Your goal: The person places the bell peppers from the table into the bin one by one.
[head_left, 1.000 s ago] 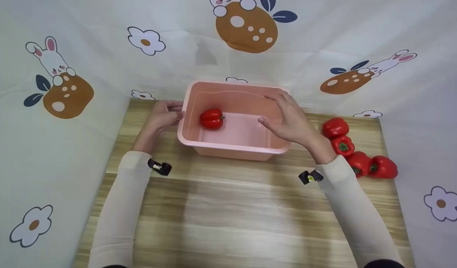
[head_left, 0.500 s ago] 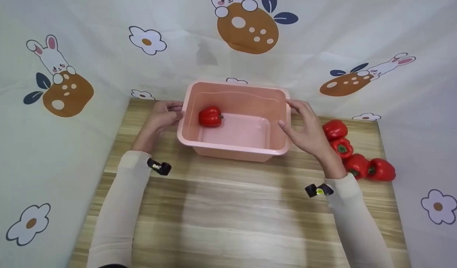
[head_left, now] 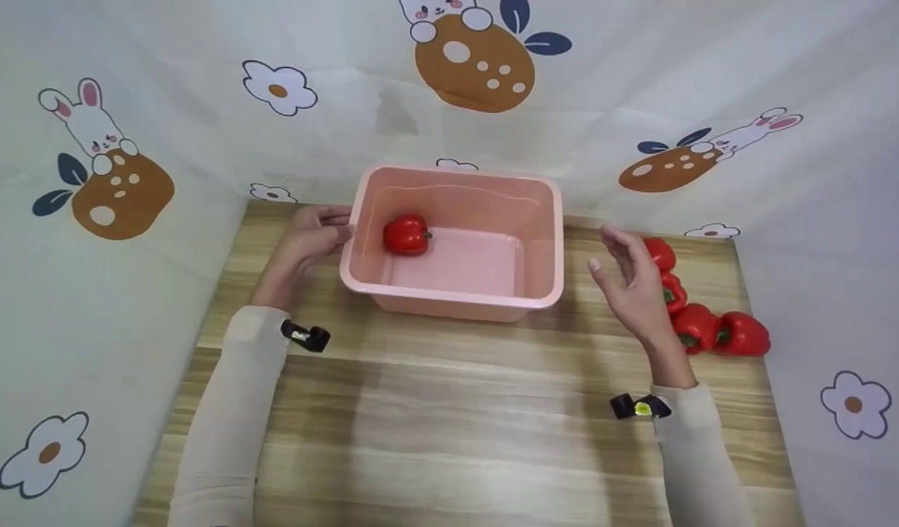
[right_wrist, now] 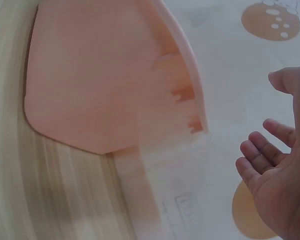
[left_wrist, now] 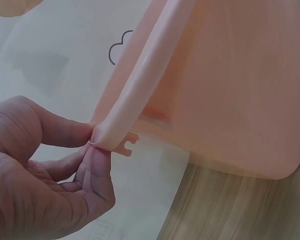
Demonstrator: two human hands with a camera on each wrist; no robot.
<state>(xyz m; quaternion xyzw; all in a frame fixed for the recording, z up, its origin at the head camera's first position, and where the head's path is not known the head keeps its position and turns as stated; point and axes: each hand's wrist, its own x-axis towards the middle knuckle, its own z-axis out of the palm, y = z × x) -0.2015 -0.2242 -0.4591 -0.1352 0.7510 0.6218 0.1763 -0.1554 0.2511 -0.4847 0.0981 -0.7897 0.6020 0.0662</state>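
Pink tub [head_left: 468, 206] pinched at one end only

The creased, printed sheet [head_left: 332, 139] rises behind the table [head_left: 449, 410], whose surface has banded wood grain. On it stands the tub, smooth and probably plastic, with sloping walls, rounded corners and a rolled lip. A sharp pull could swing or tip it, I judge, since just its left end is held.

There the left hand [head_left: 309, 238] pinches the lip between thumb and curled fingers. The right hand [head_left: 632, 285] holds nothing; its fingers are spread and gently bent, apart from the tub's right side. Its wrist lies near four glossy, lobed peppers [head_left: 695, 327] on the table; whether it touches them I cannot tell. A brush there could set those rounded shapes rolling.

One red pepper [head_left: 407, 235] lies on its side at the tub's left end; tilting would probably make it roll.
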